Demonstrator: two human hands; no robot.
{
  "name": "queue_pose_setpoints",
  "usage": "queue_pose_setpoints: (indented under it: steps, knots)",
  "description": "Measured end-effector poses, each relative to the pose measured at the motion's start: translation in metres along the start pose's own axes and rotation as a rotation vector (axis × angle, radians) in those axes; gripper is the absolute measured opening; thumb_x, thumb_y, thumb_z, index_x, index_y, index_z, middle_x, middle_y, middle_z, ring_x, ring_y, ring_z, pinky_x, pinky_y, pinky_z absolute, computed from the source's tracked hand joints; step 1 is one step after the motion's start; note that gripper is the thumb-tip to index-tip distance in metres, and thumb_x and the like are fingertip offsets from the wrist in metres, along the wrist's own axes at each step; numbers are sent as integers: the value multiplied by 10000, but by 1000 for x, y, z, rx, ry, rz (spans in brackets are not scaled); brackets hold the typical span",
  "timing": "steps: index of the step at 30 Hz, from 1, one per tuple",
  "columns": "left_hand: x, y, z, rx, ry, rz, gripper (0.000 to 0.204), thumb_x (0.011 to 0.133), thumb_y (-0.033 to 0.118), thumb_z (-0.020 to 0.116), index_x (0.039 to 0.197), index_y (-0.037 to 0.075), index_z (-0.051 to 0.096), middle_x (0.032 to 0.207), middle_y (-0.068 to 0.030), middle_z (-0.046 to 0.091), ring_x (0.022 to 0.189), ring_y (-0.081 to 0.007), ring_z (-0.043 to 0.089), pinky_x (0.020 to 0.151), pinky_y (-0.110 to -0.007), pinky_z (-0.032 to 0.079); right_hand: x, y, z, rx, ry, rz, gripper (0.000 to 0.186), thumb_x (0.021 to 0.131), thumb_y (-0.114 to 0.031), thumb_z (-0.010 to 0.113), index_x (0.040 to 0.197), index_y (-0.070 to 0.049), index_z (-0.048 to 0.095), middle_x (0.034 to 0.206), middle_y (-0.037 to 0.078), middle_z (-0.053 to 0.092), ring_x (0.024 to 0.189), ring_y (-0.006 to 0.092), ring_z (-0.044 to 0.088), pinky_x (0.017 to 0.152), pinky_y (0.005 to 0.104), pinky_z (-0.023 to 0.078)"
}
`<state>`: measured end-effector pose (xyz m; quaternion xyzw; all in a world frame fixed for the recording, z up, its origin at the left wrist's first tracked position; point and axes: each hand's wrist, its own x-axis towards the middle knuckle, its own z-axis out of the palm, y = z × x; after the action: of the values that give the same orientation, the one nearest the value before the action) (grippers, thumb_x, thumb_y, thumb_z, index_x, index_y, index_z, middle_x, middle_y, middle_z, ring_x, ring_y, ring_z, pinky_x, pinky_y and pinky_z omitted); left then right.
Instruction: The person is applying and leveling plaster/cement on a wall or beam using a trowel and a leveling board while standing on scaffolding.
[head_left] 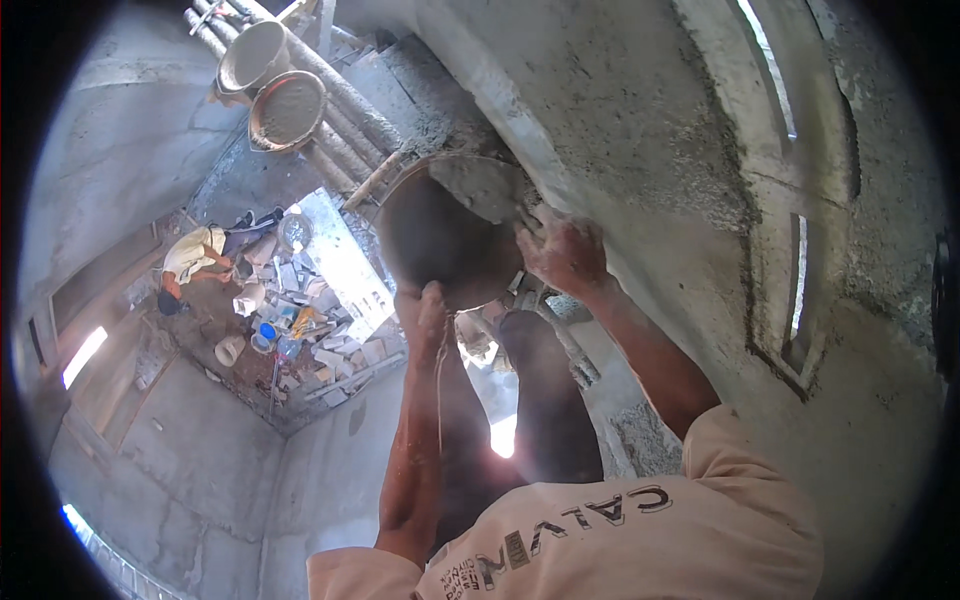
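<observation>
A dark round bucket (440, 245) is tilted in front of me, with wet grey mortar (480, 187) lying along its far side. My left hand (425, 315) is closed on its near rim, and a thin cord hangs by the wrist. At the right rim, my right hand (562, 252) has its fingers bent over the edge, beside the mortar. Grey residue coats this hand. Part of the fingertips is hard to make out against the dark rim.
Two more mortar-filled buckets (287, 112) stand on a platform of poles (345, 140) at the upper left. Far below, a person (195, 255) bends beside rubble (310, 320). A pale board (345, 265) slants nearby. A rough plastered wall (650, 130) rises close on my right.
</observation>
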<state>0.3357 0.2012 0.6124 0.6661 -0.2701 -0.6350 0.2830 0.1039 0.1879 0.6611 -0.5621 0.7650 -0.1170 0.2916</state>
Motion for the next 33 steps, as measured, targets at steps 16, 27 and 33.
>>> queue_pose_setpoints:
  steps: [16, 27, 33]
  knots:
    - [-21, -47, -91, 210, 255, -56, 314, 753, 49, 546, 1036, -81, 589, 939, -100, 640, 816, -198, 600, 784, -303, 488, 64, 63, -98, 698, -45, 398, 231, 907, -257, 663, 1007, -50, 684, 706, 8, 600, 576, 99, 548, 498, 305, 469]
    - [-20, -45, 3, 620, 92, -30, 592, 770, 43, 553, 1357, -30, 518, 1163, -269, 667, 1104, -359, 653, 950, -392, 479, -16, 44, 87, -766, -353, -294, 192, 805, -268, 684, 876, -91, 703, 835, 101, 679, 747, 330, 669, 698, 465, 536]
    - [-20, -4, 24, 485, -90, 68, 458, 796, 66, 571, 1242, -37, 563, 1019, -178, 714, 881, -273, 698, 834, -356, 535, -53, 83, 100, -155, -272, -70, 362, 882, -400, 625, 995, -59, 664, 938, 180, 683, 929, 388, 660, 824, 501, 516]
